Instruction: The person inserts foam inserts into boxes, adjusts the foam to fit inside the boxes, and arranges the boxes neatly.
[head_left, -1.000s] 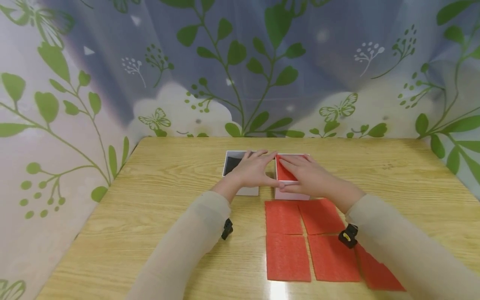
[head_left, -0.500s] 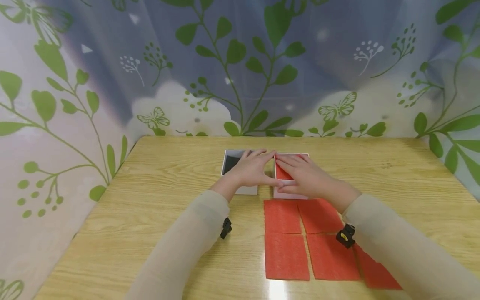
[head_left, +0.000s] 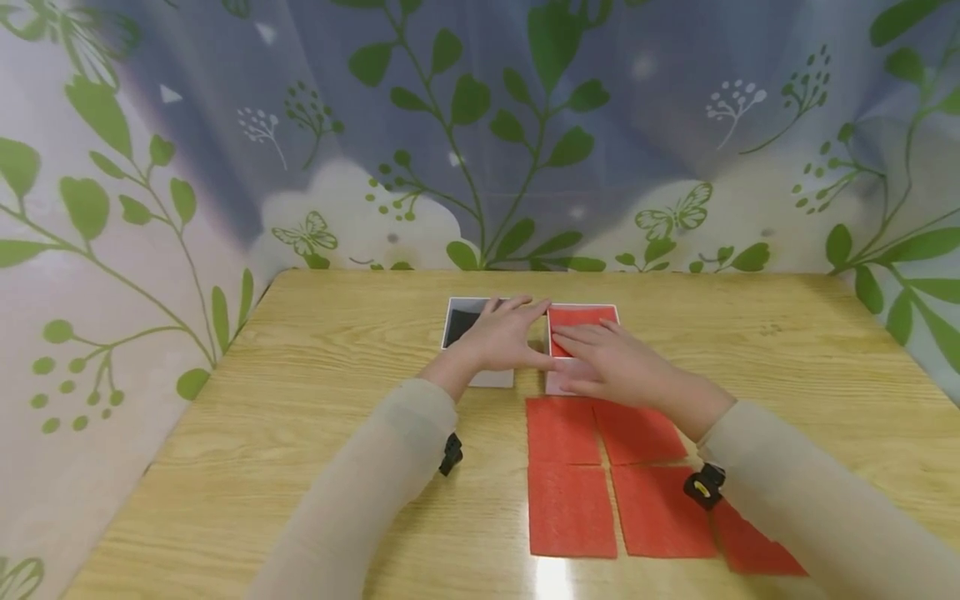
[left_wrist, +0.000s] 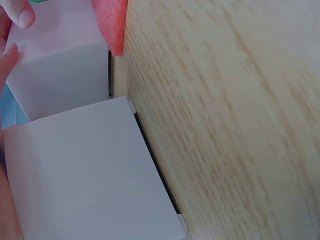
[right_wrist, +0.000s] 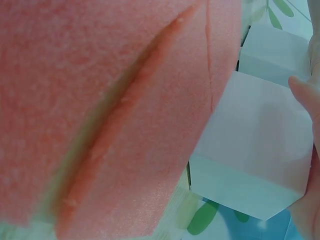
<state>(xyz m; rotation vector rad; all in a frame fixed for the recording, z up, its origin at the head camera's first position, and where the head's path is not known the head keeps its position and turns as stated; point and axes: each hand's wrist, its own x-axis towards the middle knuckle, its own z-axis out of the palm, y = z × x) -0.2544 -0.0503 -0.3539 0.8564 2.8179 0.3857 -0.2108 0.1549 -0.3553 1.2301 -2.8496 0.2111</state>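
Two small white boxes stand side by side mid-table. The left box (head_left: 493, 379) shows a dark inside; my left hand (head_left: 502, 337) rests on it with straight fingers reaching towards the right box (head_left: 558, 384). A red foam sheet (head_left: 585, 317) lies inside the right box, and my right hand (head_left: 603, 360) lies flat on it. The left wrist view shows the white walls of the near box (left_wrist: 90, 170) and the far box (left_wrist: 55, 65), with a foam corner (left_wrist: 112, 25). Most of the right wrist view is red foam (right_wrist: 115, 110), with the white box (right_wrist: 255, 150) beyond it.
Several red foam sheets (head_left: 570, 508) lie flat in rows on the wooden table (head_left: 337, 350), just in front of the boxes and under my right forearm. A leaf-patterned curtain (head_left: 480, 125) hangs behind and beside the table.
My right hand has drawn back a little towards me, and the red foam in the right box now lies flatter and shows more. The left hand has hardly moved.
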